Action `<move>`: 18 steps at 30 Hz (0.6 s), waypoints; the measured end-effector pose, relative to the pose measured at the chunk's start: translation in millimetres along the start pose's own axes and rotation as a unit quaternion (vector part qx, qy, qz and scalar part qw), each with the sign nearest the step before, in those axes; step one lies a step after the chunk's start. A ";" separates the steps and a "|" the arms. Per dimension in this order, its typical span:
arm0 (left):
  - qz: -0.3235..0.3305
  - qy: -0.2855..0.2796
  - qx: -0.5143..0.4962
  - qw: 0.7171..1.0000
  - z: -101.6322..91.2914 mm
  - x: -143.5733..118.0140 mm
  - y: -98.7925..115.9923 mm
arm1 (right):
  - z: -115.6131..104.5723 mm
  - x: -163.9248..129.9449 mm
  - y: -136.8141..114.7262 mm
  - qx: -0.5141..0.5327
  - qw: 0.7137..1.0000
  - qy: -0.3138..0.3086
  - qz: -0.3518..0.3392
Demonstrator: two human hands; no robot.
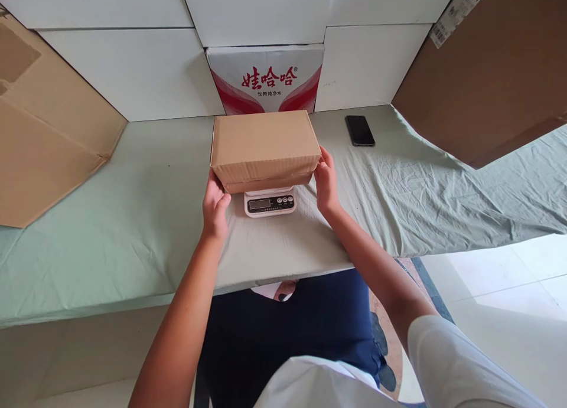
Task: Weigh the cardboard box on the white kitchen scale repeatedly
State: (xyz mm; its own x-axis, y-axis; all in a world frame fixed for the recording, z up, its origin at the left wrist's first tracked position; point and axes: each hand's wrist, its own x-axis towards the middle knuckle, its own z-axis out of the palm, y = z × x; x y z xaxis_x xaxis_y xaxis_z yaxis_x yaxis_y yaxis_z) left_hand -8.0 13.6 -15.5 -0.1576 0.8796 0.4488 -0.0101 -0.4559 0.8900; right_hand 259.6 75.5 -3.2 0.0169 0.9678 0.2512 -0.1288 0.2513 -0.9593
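Observation:
A closed brown cardboard box is held between my two hands, over a small white digital kitchen scale. My left hand grips the lower left corner of the box, its thumb at the front. On the opposite side, my right hand has its fingers around the lower right corner. The box hides the scale's weighing surface, and I cannot tell whether it rests on it. Buttons and a dark, blank-looking display show at the scale's front.
A black phone lies to the right on the green cloth. Behind the box stands a white and red carton against white panels. Large cardboard pieces flank the table, one at the left and one at the right.

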 end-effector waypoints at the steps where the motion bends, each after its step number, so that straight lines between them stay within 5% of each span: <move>1: 0.000 0.001 0.000 1.000 0.1 -0.2 0.5 | 0.1 -0.2 -0.4 0.003 1.000 0.001 0.001; 18: 0.005 -0.001 -0.019 1.000 -0.3 -1.2 2.0 | 6.7 -3.5 -8.2 0.029 0.999 -0.014 -0.001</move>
State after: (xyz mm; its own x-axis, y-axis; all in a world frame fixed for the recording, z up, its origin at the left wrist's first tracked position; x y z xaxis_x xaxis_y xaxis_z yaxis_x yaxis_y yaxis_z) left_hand -8.1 11.7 -14.3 -0.1569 0.8752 0.4576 -0.0462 -0.4694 0.8818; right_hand 253.9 70.0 4.6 -0.0105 0.9660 0.2583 -0.1861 0.2519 -0.9497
